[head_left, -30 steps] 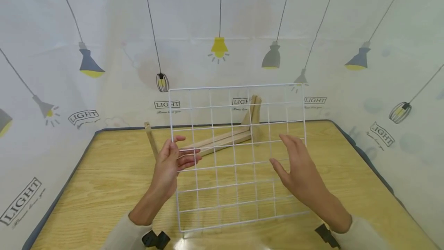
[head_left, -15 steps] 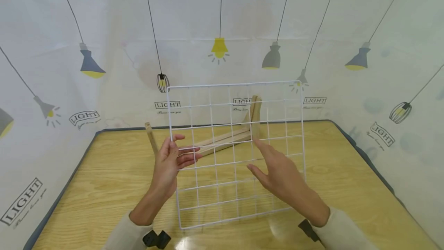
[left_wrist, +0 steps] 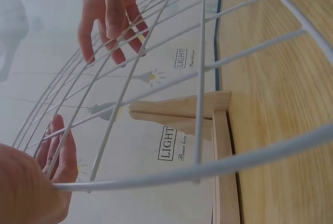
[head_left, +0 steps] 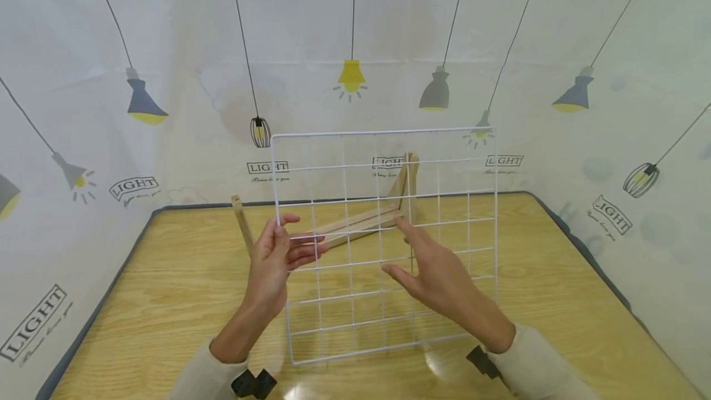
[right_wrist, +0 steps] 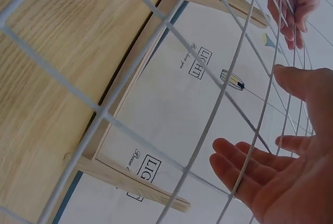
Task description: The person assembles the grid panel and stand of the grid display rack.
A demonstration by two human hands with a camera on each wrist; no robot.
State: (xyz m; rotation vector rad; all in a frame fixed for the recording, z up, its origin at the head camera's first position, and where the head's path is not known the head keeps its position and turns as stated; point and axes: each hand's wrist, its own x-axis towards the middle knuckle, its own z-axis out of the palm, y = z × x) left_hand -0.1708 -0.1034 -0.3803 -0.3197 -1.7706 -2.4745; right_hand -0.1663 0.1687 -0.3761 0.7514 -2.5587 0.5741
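Gripping the wire grid [head_left: 381, 261] at left is the left hand [head_left: 270, 270]; right hand [head_left: 441, 273] outstretched near it.

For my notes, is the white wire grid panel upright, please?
Roughly upright: held by the left hand, the panel rises above the woodgrain tabletop.

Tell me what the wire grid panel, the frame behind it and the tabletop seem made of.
Wire grid panel: likely metal, coated or painted white; thin, smooth, even bars. Wooden frame: pale, matte wood, perhaps unfinished; faint grain shows. Tabletop: wood-grain look, glossy given bright reflections; solid or laminate, I can't tell.
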